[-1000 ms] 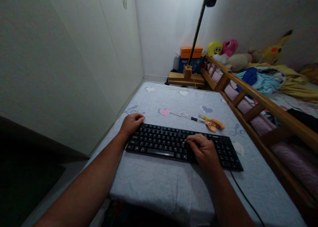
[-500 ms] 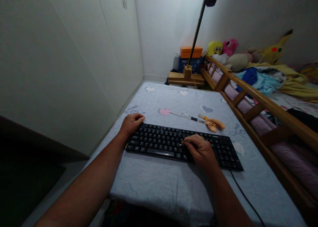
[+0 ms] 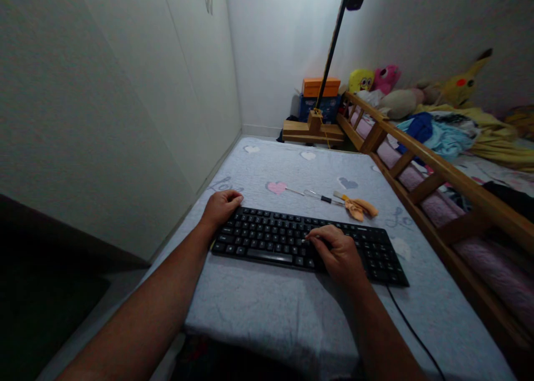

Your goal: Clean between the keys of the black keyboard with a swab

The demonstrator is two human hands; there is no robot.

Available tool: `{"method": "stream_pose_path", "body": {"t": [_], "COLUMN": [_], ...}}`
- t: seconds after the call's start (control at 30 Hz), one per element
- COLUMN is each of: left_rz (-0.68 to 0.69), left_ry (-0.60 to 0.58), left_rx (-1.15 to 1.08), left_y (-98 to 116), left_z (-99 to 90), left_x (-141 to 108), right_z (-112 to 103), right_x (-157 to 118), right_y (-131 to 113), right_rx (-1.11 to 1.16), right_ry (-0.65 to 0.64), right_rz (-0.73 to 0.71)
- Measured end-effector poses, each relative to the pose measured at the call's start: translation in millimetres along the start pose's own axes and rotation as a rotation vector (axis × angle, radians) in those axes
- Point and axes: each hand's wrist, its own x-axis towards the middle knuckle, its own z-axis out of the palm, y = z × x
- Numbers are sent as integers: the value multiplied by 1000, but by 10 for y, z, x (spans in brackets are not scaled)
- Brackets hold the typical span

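A black keyboard (image 3: 271, 239) lies across the cloth-covered table in front of me. My left hand (image 3: 223, 207) is closed at its far left corner, thumb and fingers pinching the edge. Over the keys right of the middle, my right hand (image 3: 336, 250) pinches a thin cotton swab (image 3: 304, 241), its small white tip down at the keys. Most of the swab is hidden by the fingers. Beyond the keyboard lie a thin white-tipped stick (image 3: 294, 191), a wire tool with a black grip (image 3: 326, 199) and an orange cloth (image 3: 359, 208) beside a brush-like tool (image 3: 340, 195).
The keyboard's cable (image 3: 413, 331) runs off the near right side. A wooden bed rail (image 3: 429, 161) borders the table's right, and a white wardrobe (image 3: 167, 92) stands on the left. Behind the table is a pole on a wooden base (image 3: 298, 129).
The right hand has shifted very slightly, with the swab's tip moving a little up over the keys. My left hand keeps its place on the keyboard corner.
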Motion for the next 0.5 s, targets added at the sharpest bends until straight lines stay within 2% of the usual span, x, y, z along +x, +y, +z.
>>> {"method": "stream_pose_path", "body": {"t": [0.5], "left_rz": [-5], "left_ry": [-1], "left_rx": [-13], "left_y": [-25], "left_z": [5], "left_x": [-3], "right_z": [-61], "right_x": [-9], "right_y": [33], "right_rx": [-51], "right_ry": [64], "right_rz": [50]}}
